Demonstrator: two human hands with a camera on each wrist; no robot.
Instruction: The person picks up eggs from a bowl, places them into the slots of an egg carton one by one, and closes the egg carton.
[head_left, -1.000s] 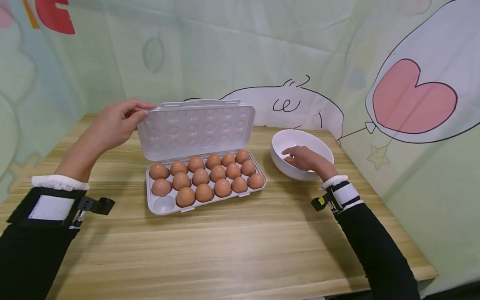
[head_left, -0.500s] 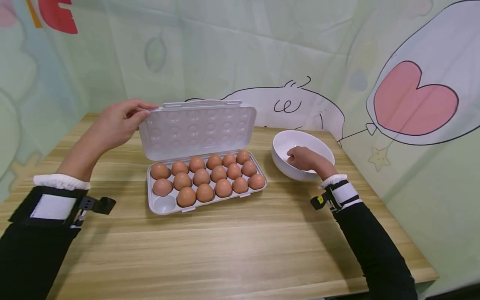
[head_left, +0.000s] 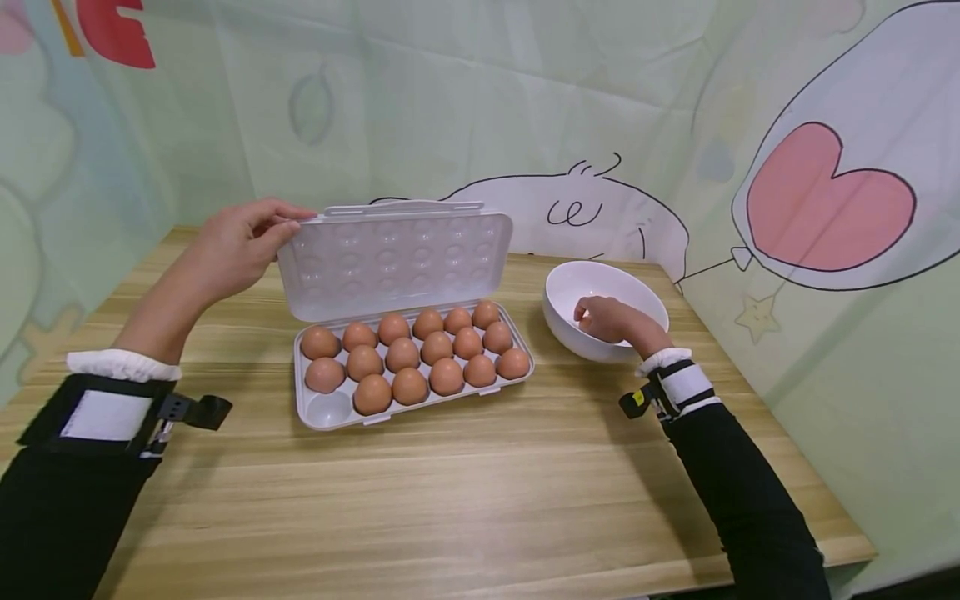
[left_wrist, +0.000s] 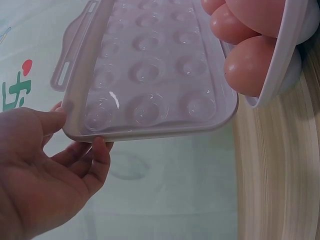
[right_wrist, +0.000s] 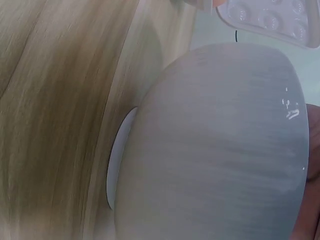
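Observation:
At its upper left corner, the raised lid (head_left: 397, 258) of the white egg carton (head_left: 327, 410) is pinched by my left hand (head_left: 232, 246). The left wrist view shows the thumb (left_wrist: 52, 120) at the lid's rim, with fingertips on its end edge. Brown eggs (head_left: 402, 354) fill the carton's base, except for the cup at the front left. Inside the white bowl (head_left: 558, 321), my right hand (head_left: 613, 319) has its fingers curled round an egg (head_left: 584, 323), of which only a small brownish part shows. The right wrist view shows mostly the bowl's outer wall (right_wrist: 215, 145).
The carton and bowl stand apart on a wooden table (head_left: 465, 492), the bowl near its right side. A printed cloth backdrop (head_left: 480, 100) hangs close behind the table and along its sides.
My right hand has gone from loosely spread fingers to curled ones inside the bowl, and a bit of egg now shows at them. The left hand and lid have stayed in place.

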